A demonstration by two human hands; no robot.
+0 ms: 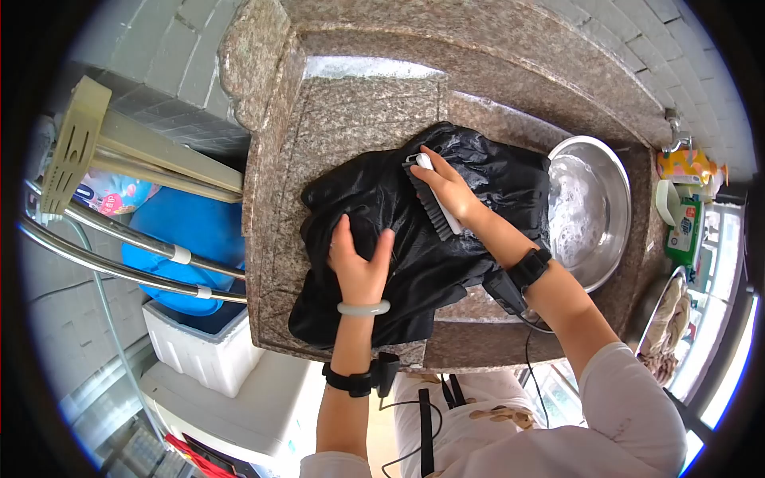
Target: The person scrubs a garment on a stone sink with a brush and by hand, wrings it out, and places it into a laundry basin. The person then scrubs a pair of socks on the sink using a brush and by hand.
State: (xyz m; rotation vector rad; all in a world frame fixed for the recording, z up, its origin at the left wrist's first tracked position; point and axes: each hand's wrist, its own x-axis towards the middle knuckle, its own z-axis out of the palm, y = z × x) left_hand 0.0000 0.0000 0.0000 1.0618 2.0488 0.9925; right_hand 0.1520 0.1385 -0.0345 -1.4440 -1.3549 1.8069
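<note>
Wet black cloth [398, 239] lies spread and wrinkled over the stone washing slab [358, 103]. My right hand [448, 190] is closed round a scrub brush [434, 199] with a white back, its dark bristles against the upper middle of the cloth. On the left part of the cloth rests my left hand [360, 263], fingers and thumb apart, with a fold of the cloth between them; the fingertips are partly hidden in the fabric.
A steel basin [586, 215] with sudsy water stands right of the cloth, below a tap [676, 131]. Bottles and a green package [684, 231] line the right edge. At left are metal rails [143, 239], a blue tub [179, 231] and a white bin [199, 346].
</note>
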